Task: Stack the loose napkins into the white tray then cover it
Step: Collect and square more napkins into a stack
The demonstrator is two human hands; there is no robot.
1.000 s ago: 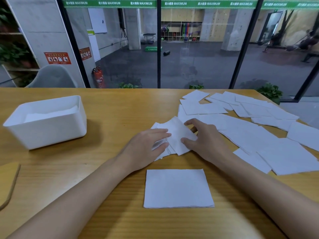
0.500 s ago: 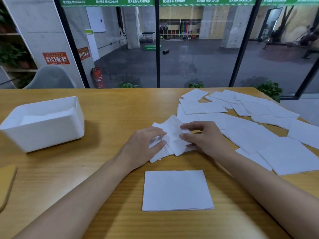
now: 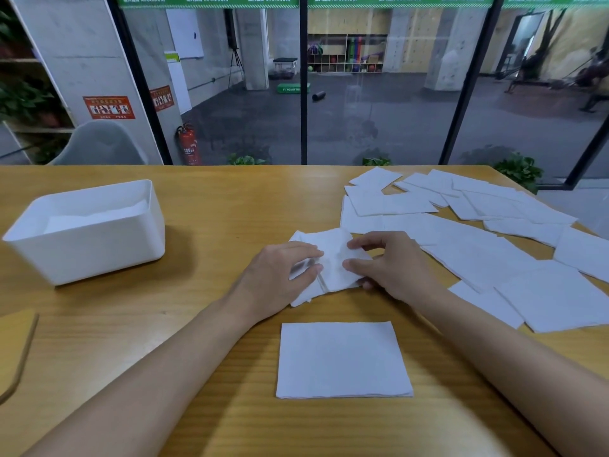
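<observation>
Gripping napkin bundle (image 3: 331, 258) from both sides, left hand (image 3: 280, 278) curled on it, right hand (image 3: 393, 267) pinching its edge

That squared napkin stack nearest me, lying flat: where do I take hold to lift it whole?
Set down the bundle first. Take the stack by its near edge, coming low from your side: it lies flat on the table, so nothing stands up for a grip from above, and that edge is squared and unobstructed. Fingers under, thumb on top, spread wide.
</observation>
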